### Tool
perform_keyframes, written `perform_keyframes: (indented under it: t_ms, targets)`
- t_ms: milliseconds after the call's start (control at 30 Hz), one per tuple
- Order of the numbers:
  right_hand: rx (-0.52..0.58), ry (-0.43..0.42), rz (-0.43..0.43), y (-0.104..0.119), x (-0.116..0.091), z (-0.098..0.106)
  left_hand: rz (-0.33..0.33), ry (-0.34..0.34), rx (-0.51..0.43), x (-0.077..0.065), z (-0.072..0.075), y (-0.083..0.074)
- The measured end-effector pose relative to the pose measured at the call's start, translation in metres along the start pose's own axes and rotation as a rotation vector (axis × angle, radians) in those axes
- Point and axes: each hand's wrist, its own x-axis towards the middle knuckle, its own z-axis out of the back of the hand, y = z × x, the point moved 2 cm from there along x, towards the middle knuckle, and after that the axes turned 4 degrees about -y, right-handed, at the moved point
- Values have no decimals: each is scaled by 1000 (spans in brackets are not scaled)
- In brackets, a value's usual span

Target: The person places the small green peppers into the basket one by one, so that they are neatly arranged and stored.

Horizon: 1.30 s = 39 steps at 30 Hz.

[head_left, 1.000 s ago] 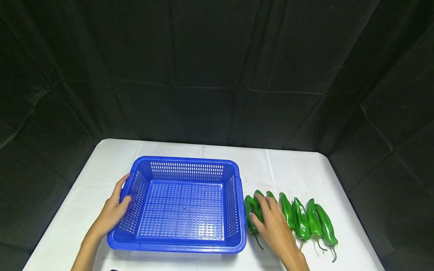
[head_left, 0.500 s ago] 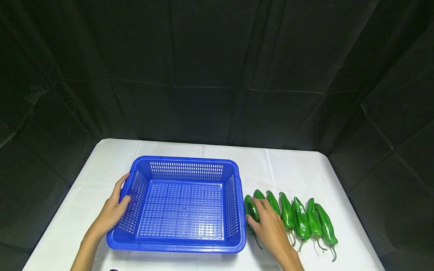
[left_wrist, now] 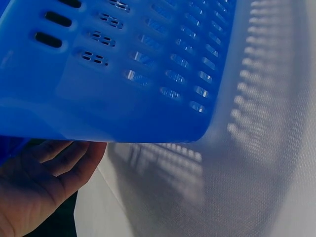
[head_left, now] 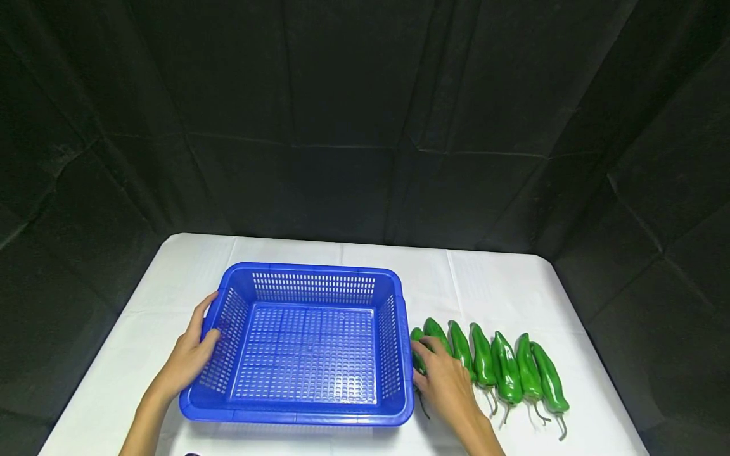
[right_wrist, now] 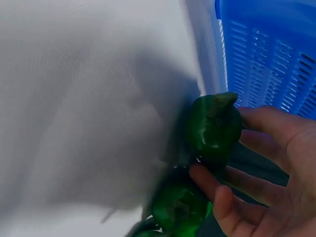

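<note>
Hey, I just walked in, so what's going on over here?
A person is handling a blue basket and some green peppers on a white-covered table. The left hand grips the basket's left side. The right hand has its fingers around the pepper nearest the basket; I can't tell whether it's off the cloth. The other six peppers lie in a row to the right, and none is inside the basket.
</note>
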Motion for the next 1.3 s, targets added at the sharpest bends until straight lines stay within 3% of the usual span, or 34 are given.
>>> perform_keyframes:
  t_ms: [167, 433, 833, 1300]
  targets:
    - [11, -12, 54, 0, 0, -4, -3, -4, 10, 0, 0, 0]
    - [66, 67, 9, -3, 1, -11, 1, -2, -5, 0, 0, 0]
    - [103, 88, -6, -7, 2, -17, 2, -5, 4, 0, 0, 0]
    - [106, 33, 19, -8, 2, -17, -4, -8, 11, -1, -1, -2]
